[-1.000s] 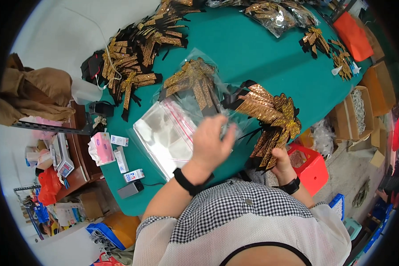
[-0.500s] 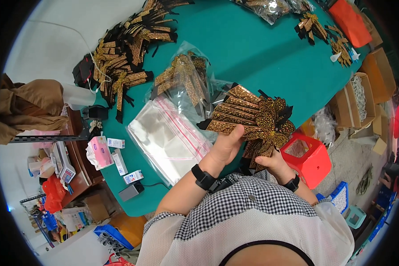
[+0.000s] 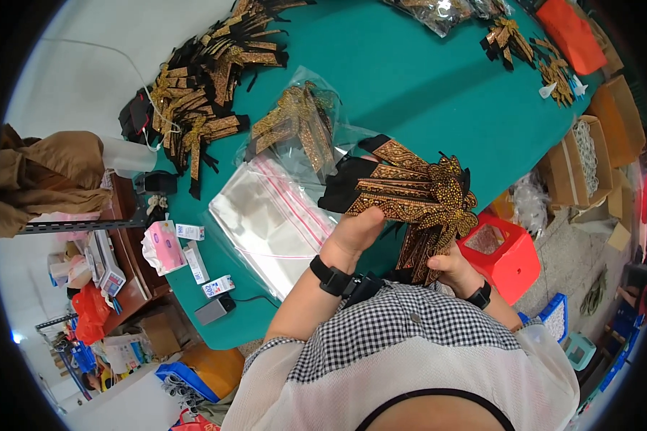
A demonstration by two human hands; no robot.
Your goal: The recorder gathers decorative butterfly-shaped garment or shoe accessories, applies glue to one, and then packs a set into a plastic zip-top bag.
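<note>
A bundle of gold-and-black beaded appliqués [image 3: 449, 197], flower-shaped with long patterned strips and black fabric ends, is held up in front of me. My left hand [image 3: 356, 233] is closed on the strips from below, thumb on top. Lower right, my right hand [image 3: 456, 269] grips the bundle's downward strips, its thumb in front and the other fingers hidden. Just beyond my left hand lies a stack of clear plastic bags [image 3: 266, 223] with pink seal lines. Past that, a clear bag [image 3: 298, 118] holds similar appliqués on the green table [image 3: 410, 79].
More appliqués [image 3: 219, 65] are heaped at the far left, with a smaller group [image 3: 507, 43] far right. Small boxes [image 3: 195, 262] and a pink tissue pack [image 3: 163, 248] stand at the left edge. A red stool [image 3: 510, 269] and cardboard boxes [image 3: 582, 161] are at the right.
The bundle has turned slightly in my hands, its strips fanning differently and more of the black fabric ends showing at the left. Both hands keep their hold.
</note>
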